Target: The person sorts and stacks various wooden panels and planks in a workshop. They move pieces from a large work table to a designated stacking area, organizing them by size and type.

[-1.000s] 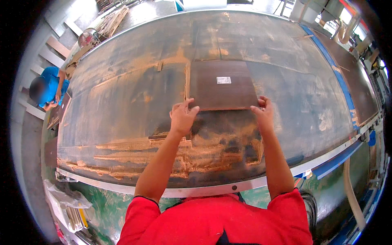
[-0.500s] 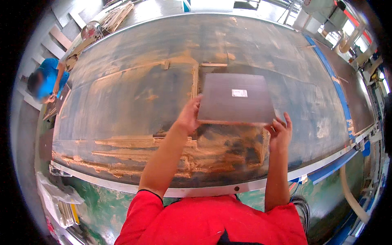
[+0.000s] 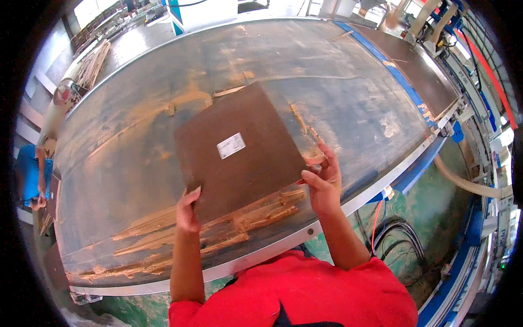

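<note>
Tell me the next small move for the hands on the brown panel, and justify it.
I'd probably slide both hands slightly farther along the sides of the brown panel: the left hand and right hand grip it only near its two near corners, and no hand supports its far edge, so it might tip.

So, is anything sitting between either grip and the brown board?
Nothing visible. The left grip and the right grip both meet the brown board directly at its near corners. Sawdust lies on the table around it, not in between. The board's underside is hidden.
</note>
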`<state>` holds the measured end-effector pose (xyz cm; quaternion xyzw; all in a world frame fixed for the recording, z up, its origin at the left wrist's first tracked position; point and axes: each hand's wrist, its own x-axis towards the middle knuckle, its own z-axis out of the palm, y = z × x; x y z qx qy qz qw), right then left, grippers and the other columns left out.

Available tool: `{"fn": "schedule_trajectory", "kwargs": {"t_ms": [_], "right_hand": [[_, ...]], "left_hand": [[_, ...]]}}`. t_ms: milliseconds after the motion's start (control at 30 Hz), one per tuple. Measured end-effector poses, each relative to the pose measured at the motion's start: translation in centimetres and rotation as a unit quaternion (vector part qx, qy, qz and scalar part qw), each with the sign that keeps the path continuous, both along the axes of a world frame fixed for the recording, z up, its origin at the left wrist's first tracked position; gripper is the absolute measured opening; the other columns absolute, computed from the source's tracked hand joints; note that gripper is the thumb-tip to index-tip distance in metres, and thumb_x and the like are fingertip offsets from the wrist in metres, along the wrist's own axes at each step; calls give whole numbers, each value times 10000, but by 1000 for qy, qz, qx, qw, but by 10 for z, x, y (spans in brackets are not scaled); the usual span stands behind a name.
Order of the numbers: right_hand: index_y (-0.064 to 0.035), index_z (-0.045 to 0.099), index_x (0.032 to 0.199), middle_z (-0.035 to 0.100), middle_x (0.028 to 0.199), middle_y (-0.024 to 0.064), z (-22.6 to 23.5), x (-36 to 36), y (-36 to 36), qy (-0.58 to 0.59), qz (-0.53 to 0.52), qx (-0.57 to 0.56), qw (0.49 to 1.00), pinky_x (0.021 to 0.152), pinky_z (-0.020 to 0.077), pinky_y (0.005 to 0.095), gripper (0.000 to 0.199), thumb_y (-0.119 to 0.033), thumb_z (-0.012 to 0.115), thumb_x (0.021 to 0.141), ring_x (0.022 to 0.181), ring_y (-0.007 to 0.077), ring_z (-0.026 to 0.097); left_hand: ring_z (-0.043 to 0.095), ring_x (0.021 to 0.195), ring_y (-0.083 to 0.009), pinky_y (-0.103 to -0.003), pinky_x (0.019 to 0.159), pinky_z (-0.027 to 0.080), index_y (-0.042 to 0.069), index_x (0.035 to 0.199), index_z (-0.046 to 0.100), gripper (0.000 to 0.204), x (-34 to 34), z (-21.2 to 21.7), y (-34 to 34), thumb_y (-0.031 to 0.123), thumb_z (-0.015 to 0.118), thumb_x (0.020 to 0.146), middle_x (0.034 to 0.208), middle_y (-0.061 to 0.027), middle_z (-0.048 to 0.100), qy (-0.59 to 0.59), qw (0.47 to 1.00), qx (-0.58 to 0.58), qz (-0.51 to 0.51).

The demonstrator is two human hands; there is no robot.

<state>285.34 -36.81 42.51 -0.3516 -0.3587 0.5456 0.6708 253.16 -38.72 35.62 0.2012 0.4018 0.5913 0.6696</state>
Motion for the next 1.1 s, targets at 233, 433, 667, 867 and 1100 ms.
{"fn": "schedule_trajectory", "kwargs": {"t_ms": [233, 433, 667, 867, 1100], "right_hand": [[-82, 476, 1317, 614, 1077, 115, 0, -92, 25, -76, 214, -54, 972, 696, 572, 337, 480, -128, 639, 868, 885, 207, 643], [-28, 594, 1126, 671, 965, 123, -73, -158, 116, -533, 124, -51, 835, 706, 530, 359, 367, -284, 638, 865, 798, 248, 667], [-5, 567, 1049, 675, 986, 213, -66, -236, 156, -772, 100, -63, 625, 808, 514, 455, 407, -367, 620, 871, 936, 362, 658], [2, 599, 1027, 666, 1032, 215, -93, -235, 183, -791, 49, -94, 603, 850, 513, 447, 353, -317, 609, 878, 1015, 365, 637], [-31, 644, 1006, 673, 1019, 182, -92, -196, 191, -770, 40, -45, 636, 813, 508, 448, 277, -250, 599, 842, 965, 353, 643]], "left_hand": [[567, 1093, -282, -429, 952, 446, 30, 1285, 507, 528, -113, -9, -142, 151, 603, 780, 1239, -118, 572, -83, 976, 39, 199], [515, 1151, -292, -466, 977, 427, 30, 1259, 527, 536, -178, 4, -262, 192, 639, 761, 1220, -114, 560, 10, 913, 55, 405], [552, 1091, -304, -470, 953, 441, 6, 1216, 547, 498, -208, -9, -384, 255, 617, 791, 1203, -130, 566, 41, 790, -16, 611], [551, 1082, -288, -447, 935, 444, -10, 1144, 584, 468, -215, -13, -421, 301, 639, 799, 1164, -123, 577, 40, 756, -35, 653], [537, 1092, -275, -423, 960, 422, 2, 1149, 587, 464, -198, -18, -427, 301, 653, 801, 1154, -110, 570, 43, 756, -24, 652]]}}
